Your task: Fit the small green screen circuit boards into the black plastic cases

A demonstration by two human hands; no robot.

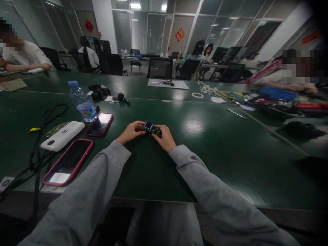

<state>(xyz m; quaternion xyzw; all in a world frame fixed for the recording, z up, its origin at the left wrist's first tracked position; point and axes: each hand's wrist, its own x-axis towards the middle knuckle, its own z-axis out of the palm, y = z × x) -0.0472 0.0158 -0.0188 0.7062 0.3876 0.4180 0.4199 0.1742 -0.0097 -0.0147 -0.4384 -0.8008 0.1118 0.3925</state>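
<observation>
Between my two hands, just above or on the green table (164,160), is a small dark circuit board (155,131) with a little square screen (148,125) on its left part. My left hand (132,132) is closed round its left end, thumb at the near side. At the right end my right hand (165,137) pinches the board between thumb and fingers. The fingertips on the far side are partly hidden by the board.
To the left lie two red-cased phones (68,162) (100,124), a white power bank (63,136), black cables (36,164) and a water bottle (82,102). A tape roll (197,95), tweezers-like metal tool (236,113) and tangled wires (256,97) are at right. People sit on both sides.
</observation>
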